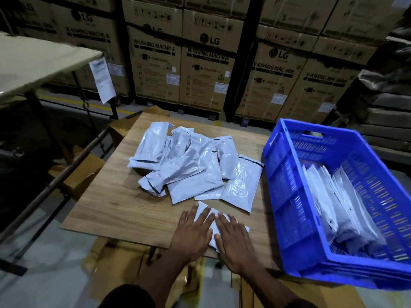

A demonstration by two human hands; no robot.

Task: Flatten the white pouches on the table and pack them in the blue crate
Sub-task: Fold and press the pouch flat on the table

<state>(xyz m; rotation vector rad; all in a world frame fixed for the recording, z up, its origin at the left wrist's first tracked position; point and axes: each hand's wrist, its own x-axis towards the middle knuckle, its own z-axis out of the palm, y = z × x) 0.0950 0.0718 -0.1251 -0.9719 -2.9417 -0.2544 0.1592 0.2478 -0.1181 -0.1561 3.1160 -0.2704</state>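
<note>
**Pressing one pouch flat at the near edge of the table**

Pressing down with straight, spread fingers [201, 215], I am holding both palms on a single white pouch [205, 213] that is lying at the near edge of the table [115, 210], a little right of its middle. My left hand [192, 233] is covering the pouch's left half and my right hand [232, 238] its right half; neither hand is curling round or pinching anything, both are simply lying flat and bearing down.

To do this well, I am judging that the palms should be sliding apart from the pouch's centre toward its ends, so trapped air is being pushed out rather than shifted about. The plastic looks slick, so the pressure should be staying vertical, or the pouch may skate off the near edge, which it is already almost overhanging under my right wrist.

Just beyond my fingertips, the pile of unflattened pouches [191, 165] is sitting in the middle of the table, several of them puffed and overlapping, the nearest almost touching the one I am working on. I am keeping clear of that pile so nothing is being dragged along.

Beside the table's right edge, the blue crate [289, 196] is standing with packed pouches [340, 201] already leaning on edge inside it.
</note>
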